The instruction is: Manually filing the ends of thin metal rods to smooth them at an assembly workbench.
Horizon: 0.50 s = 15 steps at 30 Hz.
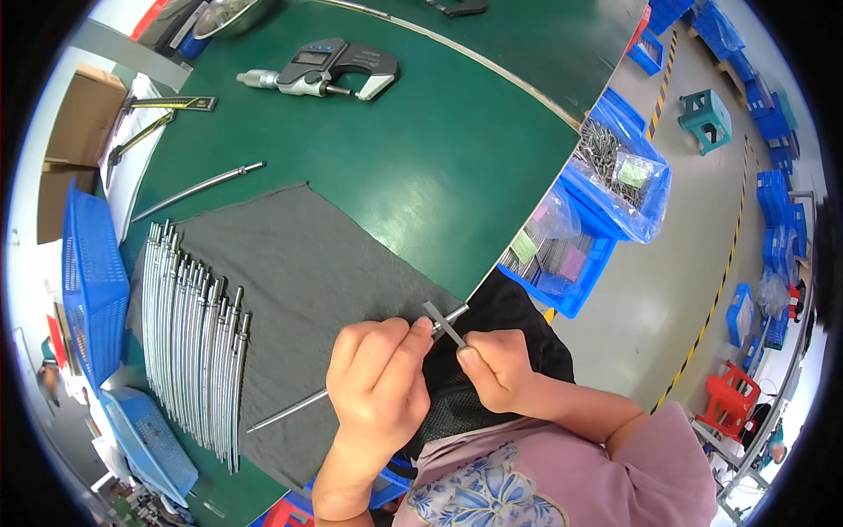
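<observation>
My left hand (378,379) is closed around a thin silver metal rod (288,411). The rod's stepped end sticks out past the thumb, and its long shaft slants down to the left over a dark grey cloth (299,263). In my right hand (496,371) a flat grey metal strip (444,323), like a small file, is pinched between thumb and fingers. It crosses the rod close to its end and seems to touch it. To the left, a row of similar metal rods (195,342) lies side by side, mostly on the cloth.
A digital micrometer (327,68) and a single rod (202,186) lie on the green table (421,176). Calipers (167,104) rest at the far left. Blue baskets (92,281) stand along the left edge. Blue bins (615,167) of metal parts sit off the right edge.
</observation>
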### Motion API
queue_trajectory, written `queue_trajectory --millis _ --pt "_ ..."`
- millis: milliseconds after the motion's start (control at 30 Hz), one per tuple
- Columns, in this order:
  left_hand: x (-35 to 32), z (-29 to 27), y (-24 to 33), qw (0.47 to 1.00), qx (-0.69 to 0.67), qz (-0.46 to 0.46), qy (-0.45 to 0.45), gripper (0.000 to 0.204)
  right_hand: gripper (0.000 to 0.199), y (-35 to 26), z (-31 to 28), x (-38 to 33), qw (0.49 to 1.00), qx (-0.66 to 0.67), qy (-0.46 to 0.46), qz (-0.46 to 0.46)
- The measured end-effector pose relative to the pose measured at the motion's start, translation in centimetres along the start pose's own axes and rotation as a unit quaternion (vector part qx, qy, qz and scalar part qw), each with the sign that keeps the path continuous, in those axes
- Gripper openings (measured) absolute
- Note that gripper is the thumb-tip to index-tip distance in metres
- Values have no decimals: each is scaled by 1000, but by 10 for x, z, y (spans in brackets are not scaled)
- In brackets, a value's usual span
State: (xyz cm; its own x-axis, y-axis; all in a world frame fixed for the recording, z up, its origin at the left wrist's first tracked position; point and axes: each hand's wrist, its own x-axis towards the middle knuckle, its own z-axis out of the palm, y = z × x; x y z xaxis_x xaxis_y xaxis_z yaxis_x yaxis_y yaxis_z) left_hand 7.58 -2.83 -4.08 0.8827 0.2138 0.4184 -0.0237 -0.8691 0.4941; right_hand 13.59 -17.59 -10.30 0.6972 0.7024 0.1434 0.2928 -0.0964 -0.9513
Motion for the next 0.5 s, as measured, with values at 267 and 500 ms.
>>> queue_trajectory --millis 267,500 --pt "0 1 0 1000 13 7 9 33 16 0 0 5 1000 -6 4 -23" --pt "0 2 1 1000 15 10 8 31 24 1 -4 6 1000 7 0 -21"
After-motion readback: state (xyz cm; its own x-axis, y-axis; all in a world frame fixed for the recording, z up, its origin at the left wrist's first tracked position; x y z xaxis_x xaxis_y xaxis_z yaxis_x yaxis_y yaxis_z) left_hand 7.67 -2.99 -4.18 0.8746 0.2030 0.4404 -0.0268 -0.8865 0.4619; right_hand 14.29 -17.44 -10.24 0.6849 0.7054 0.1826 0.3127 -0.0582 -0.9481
